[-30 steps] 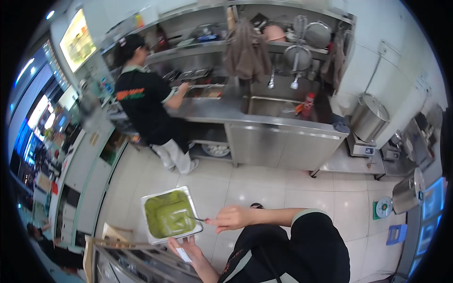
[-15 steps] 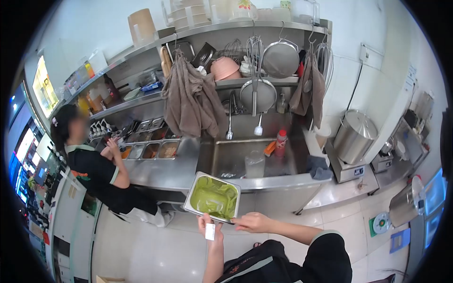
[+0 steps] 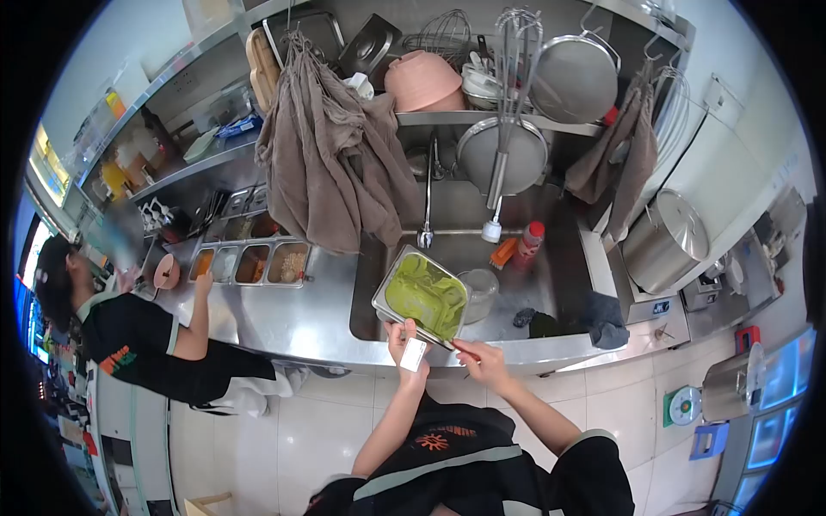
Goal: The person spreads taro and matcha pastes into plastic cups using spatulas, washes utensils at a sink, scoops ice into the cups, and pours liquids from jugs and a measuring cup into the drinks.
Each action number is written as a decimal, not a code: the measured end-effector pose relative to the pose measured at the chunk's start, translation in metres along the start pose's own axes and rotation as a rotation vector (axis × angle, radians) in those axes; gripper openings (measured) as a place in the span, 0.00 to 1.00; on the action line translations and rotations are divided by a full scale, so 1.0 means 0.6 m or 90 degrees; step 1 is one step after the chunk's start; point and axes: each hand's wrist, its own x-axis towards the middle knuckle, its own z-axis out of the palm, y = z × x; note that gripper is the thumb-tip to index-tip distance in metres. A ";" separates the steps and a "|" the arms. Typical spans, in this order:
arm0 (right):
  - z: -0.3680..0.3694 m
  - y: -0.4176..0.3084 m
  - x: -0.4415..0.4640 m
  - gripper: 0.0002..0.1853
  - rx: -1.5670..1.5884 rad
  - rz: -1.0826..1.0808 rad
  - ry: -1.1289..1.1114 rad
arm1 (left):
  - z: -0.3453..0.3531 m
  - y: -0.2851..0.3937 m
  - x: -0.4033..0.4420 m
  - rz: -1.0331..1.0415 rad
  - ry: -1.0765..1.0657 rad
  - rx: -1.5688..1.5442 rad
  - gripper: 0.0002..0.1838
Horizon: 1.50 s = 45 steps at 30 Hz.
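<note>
A rectangular metal pan (image 3: pixel 379 303), its inside coated with a thick green paste (image 3: pixel 422 291), is held tilted over the sink's front edge. My left hand (image 3: pixel 401 342) grips the pan's near side, its fingers partly hidden beneath it. A small white rectangle (image 3: pixel 414 354) shows at that wrist. Close to the pan's near right corner, my right hand (image 3: pixel 487 365) is closed around a thin, dark reddish piece, mostly covered by the fingers. Beyond the pan, a clear plastic container (image 3: pixel 479 294) stands in the metal sink (image 3: pixel 363 297).
Inside the sink are a red bottle (image 3: pixel 529 243), an orange brush (image 3: pixel 503 252) and dark cloths. A faucet (image 3: pixel 426 206), strainers and brown towels (image 3: pixel 323 163) hang behind. At left, a co-worker (image 3: pixel 138 335) stands by the ingredient pans (image 3: pixel 286 262). A tall pot (image 3: pixel 669 241) is at right.
I have come nearer the sink, and the pan now overlaps its front edge. My hands remain on the pan's near side. The co-worker has lowered a hand to the ingredient pans.
</note>
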 end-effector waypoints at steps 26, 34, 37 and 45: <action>-0.142 0.646 0.376 0.09 -0.331 0.119 0.137 | -0.052 0.008 0.008 0.061 0.296 0.054 0.31; -0.118 0.778 0.416 0.11 -0.582 0.510 -0.268 | 0.004 0.013 -0.009 0.078 0.321 0.077 0.35; -0.120 0.786 0.407 0.12 -0.566 0.514 -0.280 | -0.021 0.007 -0.003 0.087 0.363 0.040 0.28; -0.135 0.741 0.346 0.15 0.114 0.674 -0.258 | 0.003 0.018 0.027 0.083 0.288 -0.001 0.32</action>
